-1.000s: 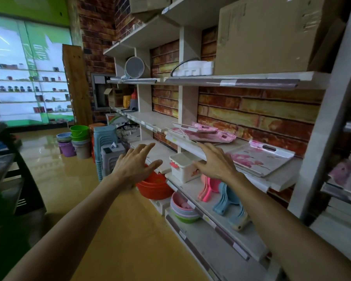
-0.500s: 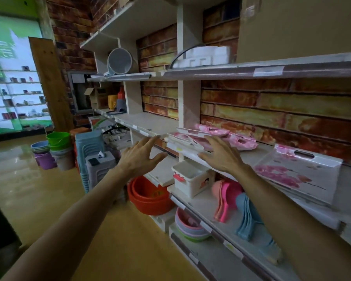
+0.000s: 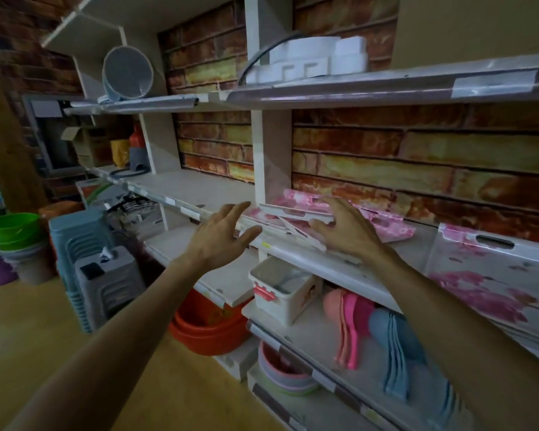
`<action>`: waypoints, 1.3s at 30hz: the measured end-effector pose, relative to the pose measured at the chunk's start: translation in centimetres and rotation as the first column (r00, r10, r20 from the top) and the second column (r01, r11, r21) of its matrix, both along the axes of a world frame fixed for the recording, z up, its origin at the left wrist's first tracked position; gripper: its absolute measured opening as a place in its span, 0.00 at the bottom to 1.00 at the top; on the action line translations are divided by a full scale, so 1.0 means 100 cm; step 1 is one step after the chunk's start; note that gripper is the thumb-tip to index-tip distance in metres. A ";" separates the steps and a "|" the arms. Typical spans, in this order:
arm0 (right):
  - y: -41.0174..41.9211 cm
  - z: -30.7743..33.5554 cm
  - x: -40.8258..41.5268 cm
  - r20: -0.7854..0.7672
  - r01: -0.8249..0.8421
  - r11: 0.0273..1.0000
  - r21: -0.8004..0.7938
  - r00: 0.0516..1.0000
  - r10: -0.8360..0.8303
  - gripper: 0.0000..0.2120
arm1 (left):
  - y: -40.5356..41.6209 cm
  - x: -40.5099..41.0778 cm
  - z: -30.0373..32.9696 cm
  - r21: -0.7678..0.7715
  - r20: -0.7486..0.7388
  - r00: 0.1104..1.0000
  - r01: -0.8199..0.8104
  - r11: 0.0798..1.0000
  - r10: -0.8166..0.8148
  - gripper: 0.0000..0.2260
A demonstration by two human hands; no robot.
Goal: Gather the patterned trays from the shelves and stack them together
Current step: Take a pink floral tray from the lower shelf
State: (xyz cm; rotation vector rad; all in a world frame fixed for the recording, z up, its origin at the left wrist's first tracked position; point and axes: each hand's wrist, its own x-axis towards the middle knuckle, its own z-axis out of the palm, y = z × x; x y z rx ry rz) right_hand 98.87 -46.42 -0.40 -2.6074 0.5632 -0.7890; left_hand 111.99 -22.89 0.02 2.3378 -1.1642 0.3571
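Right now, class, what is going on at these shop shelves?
A person is reaching with both bare hands toward a loose pile of pink patterned trays on the middle shelf. The left hand is open, its fingers spread, just short of the pile. The right hand is open too, over the pile's near edge; whether it touches is unclear. A larger pink patterned tray lies apart, further right on that shelf. Nothing is gathered or stacked yet.

Pink-patterned trays [image 3: 296,209] flat on shelf [image 3: 339,265]
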 end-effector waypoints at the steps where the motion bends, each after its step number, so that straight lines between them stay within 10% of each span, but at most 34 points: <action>1: -0.008 0.000 0.011 0.006 0.007 1.000 0.006 1.000 -0.007 0.31 | -0.008 0.013 -0.001 -0.020 -0.017 1.000 0.020 1.000 -0.020 0.30; 14: -0.126 -0.005 0.149 0.151 0.119 0.958 0.261 0.975 -0.163 0.34 | -0.123 0.167 -0.010 -0.277 -0.198 0.959 0.143 0.950 -0.202 0.25; 26: -0.203 -0.038 0.203 -0.239 0.498 0.826 0.264 0.864 -0.444 0.24 | -0.194 0.258 -0.030 -0.278 -0.346 0.891 0.203 0.939 -0.295 0.24; 39: -0.213 -0.047 0.226 -0.303 0.547 0.617 0.565 0.834 -0.461 0.17 | -0.260 0.327 -0.049 -0.280 -0.890 0.303 0.227 0.933 -0.341 0.12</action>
